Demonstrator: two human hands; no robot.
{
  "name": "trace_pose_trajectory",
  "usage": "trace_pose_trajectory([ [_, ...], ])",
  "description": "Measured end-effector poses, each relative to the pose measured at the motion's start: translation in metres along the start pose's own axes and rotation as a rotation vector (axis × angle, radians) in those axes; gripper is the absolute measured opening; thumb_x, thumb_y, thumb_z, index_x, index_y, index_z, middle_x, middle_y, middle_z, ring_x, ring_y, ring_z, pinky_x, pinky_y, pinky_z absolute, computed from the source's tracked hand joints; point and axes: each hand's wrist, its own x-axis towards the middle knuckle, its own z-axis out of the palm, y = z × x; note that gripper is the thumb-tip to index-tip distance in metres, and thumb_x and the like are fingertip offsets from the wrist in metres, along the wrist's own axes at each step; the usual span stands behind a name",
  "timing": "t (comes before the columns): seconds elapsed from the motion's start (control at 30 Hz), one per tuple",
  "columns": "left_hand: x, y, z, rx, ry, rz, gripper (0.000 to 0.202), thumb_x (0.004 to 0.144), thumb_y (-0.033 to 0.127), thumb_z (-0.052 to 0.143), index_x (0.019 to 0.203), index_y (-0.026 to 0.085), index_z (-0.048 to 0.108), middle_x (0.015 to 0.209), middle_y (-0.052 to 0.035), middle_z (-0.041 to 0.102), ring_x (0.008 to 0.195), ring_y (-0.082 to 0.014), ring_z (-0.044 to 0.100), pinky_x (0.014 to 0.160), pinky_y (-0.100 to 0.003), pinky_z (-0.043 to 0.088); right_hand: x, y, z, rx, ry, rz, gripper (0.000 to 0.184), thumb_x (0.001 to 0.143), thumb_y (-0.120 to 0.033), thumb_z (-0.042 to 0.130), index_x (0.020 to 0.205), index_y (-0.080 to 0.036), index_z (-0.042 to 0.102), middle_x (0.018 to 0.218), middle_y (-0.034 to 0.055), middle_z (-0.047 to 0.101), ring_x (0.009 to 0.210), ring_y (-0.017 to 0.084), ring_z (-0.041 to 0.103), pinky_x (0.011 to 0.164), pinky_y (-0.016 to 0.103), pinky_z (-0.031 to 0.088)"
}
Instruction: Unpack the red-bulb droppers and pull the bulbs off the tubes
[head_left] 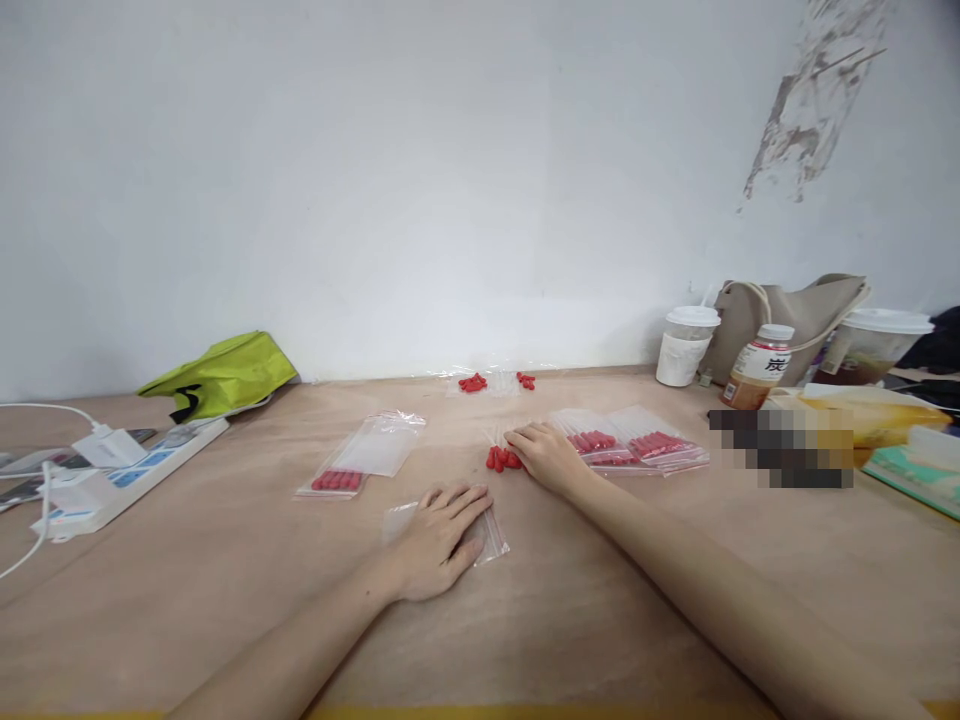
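Observation:
My left hand lies palm down with its fingers spread on a clear zip bag, pressing it against the table. The bag looks flat, though my hand covers much of it. My right hand reaches further out, fingers stretched, its fingertips at a small pile of red-tipped pieces with thin clear stems. Whether any piece is under those fingers is hidden. Left of the pile lies a zip bag with a row of red pieces. Beyond my right hand are more filled bags.
Against the wall are loose red pieces on clear plastic. A power strip with cables and a lime-green bag occupy the left. At right stand a lidded cup, a bottle and a beige bag.

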Motion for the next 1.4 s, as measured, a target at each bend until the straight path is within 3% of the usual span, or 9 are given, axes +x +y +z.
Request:
trace_pose_trajectory([
  [0.13,0.000,-0.002,0.000,-0.055,0.035,-0.020,0.054,0.081,0.037,0.045,0.132,0.025,0.029,0.138,-0.0049,0.033,0.120,-0.0283,0.031,0.097,-0.049,0.025,-0.002,-0.003,-0.005,0.005,-0.050,0.017,0.020,0.087,-0.022,0.041,0.090,-0.016,0.060,0.083,0.0078,0.063,0.082,0.017,0.051,0.073,0.029,0.032],
  [0.33,0.002,-0.013,0.011,-0.280,0.213,-0.164,0.057,0.079,0.043,0.048,0.129,0.020,0.033,0.129,-0.0108,0.041,0.118,-0.0257,0.036,0.098,-0.043,0.029,-0.013,-0.027,-0.027,0.200,0.041,0.192,0.020,0.084,-0.027,0.044,0.078,-0.016,0.061,0.081,0.0075,0.061,0.080,0.017,0.051,0.073,0.028,0.035],
  [0.5,0.003,-0.014,0.018,-0.388,0.274,-0.179,0.050,0.080,0.039,0.049,0.125,0.020,0.037,0.124,-0.0100,0.046,0.115,-0.0228,0.042,0.097,-0.040,0.034,-0.025,-0.054,-0.028,0.677,-0.144,0.471,0.015,0.073,-0.030,0.056,0.065,-0.017,0.059,0.063,0.0005,0.061,0.058,0.011,0.053,0.055,0.022,0.037],
  [0.63,0.001,-0.006,0.017,-0.397,0.282,-0.115,0.049,0.078,0.034,0.053,0.124,0.023,0.039,0.123,-0.0079,0.048,0.113,-0.0221,0.044,0.096,-0.038,0.036,-0.027,-0.063,-0.019,0.852,-0.255,0.561,0.018,0.069,-0.036,0.059,0.067,-0.018,0.062,0.064,-0.0005,0.064,0.057,0.011,0.055,0.053,0.021,0.037],
  [0.77,0.000,-0.002,0.016,-0.402,0.244,-0.079,0.051,0.079,0.033,0.052,0.126,0.024,0.036,0.127,-0.0070,0.045,0.116,-0.0218,0.042,0.097,-0.038,0.035,-0.026,-0.065,-0.018,0.820,-0.224,0.561,0.016,0.061,-0.034,0.066,0.066,-0.019,0.063,0.072,-0.0011,0.065,0.071,0.015,0.057,0.066,0.025,0.039],
  [0.9,0.000,-0.006,0.018,-0.425,0.223,-0.104,0.064,0.077,0.035,0.055,0.132,0.023,0.026,0.132,-0.0077,0.040,0.120,-0.0220,0.038,0.100,-0.039,0.032,-0.027,-0.064,-0.016,0.904,-0.203,0.481,0.010,0.068,-0.027,0.057,0.067,-0.019,0.064,0.072,-0.0024,0.066,0.072,0.014,0.058,0.075,0.027,0.040],
  [1.1,-0.001,-0.006,0.019,-0.436,0.196,-0.109,0.072,0.075,0.035,0.058,0.135,0.024,0.019,0.137,-0.0076,0.033,0.124,-0.0233,0.032,0.101,-0.040,0.029,-0.028,-0.065,-0.005,1.076,-0.158,0.545,0.009,0.066,-0.018,0.056,0.074,-0.016,0.059,0.073,0.0006,0.065,0.067,0.012,0.059,0.063,0.023,0.045],
  [1.23,-0.001,-0.001,0.015,-0.436,0.175,-0.073,0.073,0.074,0.033,0.059,0.135,0.026,0.019,0.138,-0.0068,0.031,0.124,-0.0236,0.031,0.101,-0.041,0.029,-0.027,-0.067,-0.005,1.085,-0.109,0.582,0.029,0.065,-0.019,0.059,0.093,-0.017,0.051,0.066,-0.0028,0.062,0.059,0.010,0.058,0.056,0.021,0.043],
  [1.4,-0.001,-0.001,0.014,-0.425,0.165,-0.071,0.071,0.075,0.035,0.057,0.134,0.024,0.020,0.135,-0.0084,0.035,0.122,-0.0234,0.034,0.101,-0.042,0.028,-0.026,-0.067,-0.013,0.853,-0.112,0.458,0.014,0.077,-0.019,0.048,0.077,-0.018,0.062,0.069,-0.0004,0.064,0.060,0.010,0.055,0.060,0.022,0.040],
])
